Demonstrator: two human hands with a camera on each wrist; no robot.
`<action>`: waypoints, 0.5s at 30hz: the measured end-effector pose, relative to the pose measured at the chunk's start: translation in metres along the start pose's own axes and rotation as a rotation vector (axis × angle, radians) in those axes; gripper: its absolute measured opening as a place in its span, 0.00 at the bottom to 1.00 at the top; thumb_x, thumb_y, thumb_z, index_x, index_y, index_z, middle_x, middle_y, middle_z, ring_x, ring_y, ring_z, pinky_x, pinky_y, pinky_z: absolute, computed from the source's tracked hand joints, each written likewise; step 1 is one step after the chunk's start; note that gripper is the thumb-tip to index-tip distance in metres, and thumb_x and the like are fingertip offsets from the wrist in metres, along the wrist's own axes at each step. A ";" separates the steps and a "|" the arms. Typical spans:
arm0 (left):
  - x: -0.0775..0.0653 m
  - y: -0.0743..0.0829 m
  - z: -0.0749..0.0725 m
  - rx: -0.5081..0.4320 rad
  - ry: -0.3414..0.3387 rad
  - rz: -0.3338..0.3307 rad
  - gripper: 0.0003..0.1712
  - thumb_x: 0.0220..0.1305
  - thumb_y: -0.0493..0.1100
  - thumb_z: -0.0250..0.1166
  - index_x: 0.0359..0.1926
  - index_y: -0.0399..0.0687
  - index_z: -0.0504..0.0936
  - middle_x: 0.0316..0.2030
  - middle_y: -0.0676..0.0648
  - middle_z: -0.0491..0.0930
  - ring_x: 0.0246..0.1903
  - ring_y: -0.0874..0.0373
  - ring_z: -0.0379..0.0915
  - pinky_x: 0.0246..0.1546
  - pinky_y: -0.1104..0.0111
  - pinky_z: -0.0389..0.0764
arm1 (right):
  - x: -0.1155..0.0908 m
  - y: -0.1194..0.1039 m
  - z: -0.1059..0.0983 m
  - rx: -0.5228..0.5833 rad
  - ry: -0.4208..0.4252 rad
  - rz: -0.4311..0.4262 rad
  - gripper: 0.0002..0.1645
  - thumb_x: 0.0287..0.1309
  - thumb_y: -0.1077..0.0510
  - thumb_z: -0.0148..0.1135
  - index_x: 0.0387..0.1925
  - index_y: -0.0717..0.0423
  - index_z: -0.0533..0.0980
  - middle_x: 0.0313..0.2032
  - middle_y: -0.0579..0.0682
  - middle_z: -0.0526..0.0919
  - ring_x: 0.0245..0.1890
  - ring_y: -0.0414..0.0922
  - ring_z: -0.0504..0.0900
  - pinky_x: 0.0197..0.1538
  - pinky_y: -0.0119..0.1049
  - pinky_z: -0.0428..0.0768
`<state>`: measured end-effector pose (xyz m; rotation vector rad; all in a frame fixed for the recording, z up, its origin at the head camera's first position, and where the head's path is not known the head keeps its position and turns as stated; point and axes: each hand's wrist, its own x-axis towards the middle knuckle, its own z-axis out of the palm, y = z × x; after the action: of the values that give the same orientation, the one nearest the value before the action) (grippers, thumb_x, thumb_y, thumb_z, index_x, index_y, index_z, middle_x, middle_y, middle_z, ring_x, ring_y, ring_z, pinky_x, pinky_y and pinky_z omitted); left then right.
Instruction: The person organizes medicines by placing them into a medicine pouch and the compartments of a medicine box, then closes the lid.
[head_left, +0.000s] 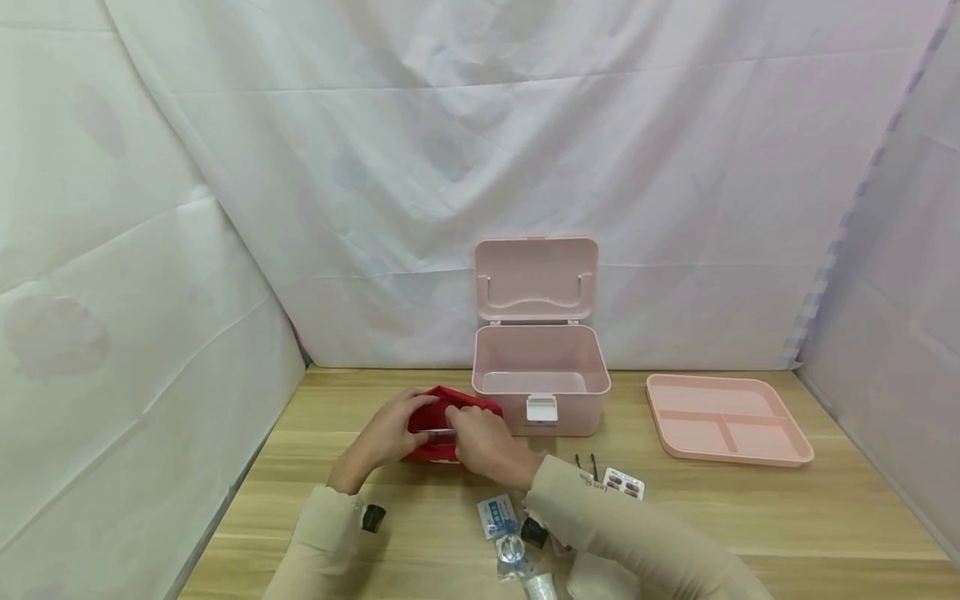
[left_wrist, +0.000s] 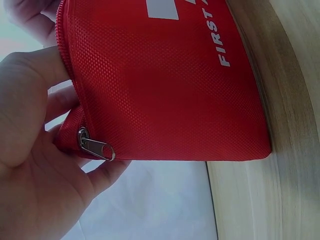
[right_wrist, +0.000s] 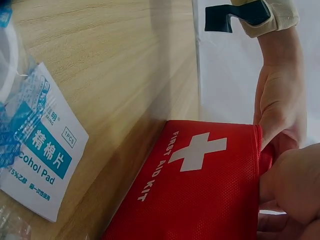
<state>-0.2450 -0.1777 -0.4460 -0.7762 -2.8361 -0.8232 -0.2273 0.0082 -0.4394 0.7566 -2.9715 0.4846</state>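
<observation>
A red first aid pouch stands on the table with its zipped mouth open upward and white lettering and a cross on its front. My left hand grips the pouch's left end at the mouth, near the metal zipper pull. From the other side my right hand reaches over the rim, its fingertips inside the mouth and hidden by the front wall. A pale strip shows in the opening between the hands. I cannot tell whether the right fingers hold anything.
A pink box with raised lid stands behind the pouch. At right lies a pink divided tray. Nearer me are an alcohol pad packet, a clear-wrapped roll, a pill blister and black tweezer-like tips.
</observation>
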 end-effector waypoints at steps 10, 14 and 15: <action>-0.001 0.000 0.000 0.013 0.001 -0.005 0.30 0.54 0.34 0.74 0.59 0.39 0.78 0.56 0.41 0.77 0.55 0.45 0.74 0.57 0.51 0.77 | 0.000 -0.003 0.001 0.017 -0.041 0.027 0.17 0.54 0.61 0.72 0.44 0.53 0.76 0.38 0.52 0.85 0.30 0.43 0.83 0.40 0.39 0.86; -0.001 0.000 0.001 0.022 0.000 -0.009 0.30 0.54 0.35 0.74 0.60 0.40 0.78 0.56 0.41 0.77 0.55 0.45 0.74 0.57 0.51 0.77 | -0.001 -0.003 0.001 0.004 -0.040 0.027 0.17 0.53 0.62 0.72 0.44 0.54 0.77 0.38 0.52 0.85 0.31 0.43 0.83 0.41 0.39 0.86; -0.001 0.001 0.001 0.022 0.000 -0.009 0.30 0.54 0.35 0.74 0.60 0.40 0.78 0.56 0.41 0.77 0.55 0.45 0.74 0.57 0.51 0.77 | -0.001 -0.004 0.001 0.001 -0.038 0.024 0.17 0.53 0.62 0.72 0.44 0.54 0.77 0.38 0.52 0.85 0.31 0.44 0.83 0.41 0.39 0.86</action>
<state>-0.2436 -0.1773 -0.4470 -0.7619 -2.8454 -0.7923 -0.2248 0.0054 -0.4389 0.7387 -3.0192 0.4782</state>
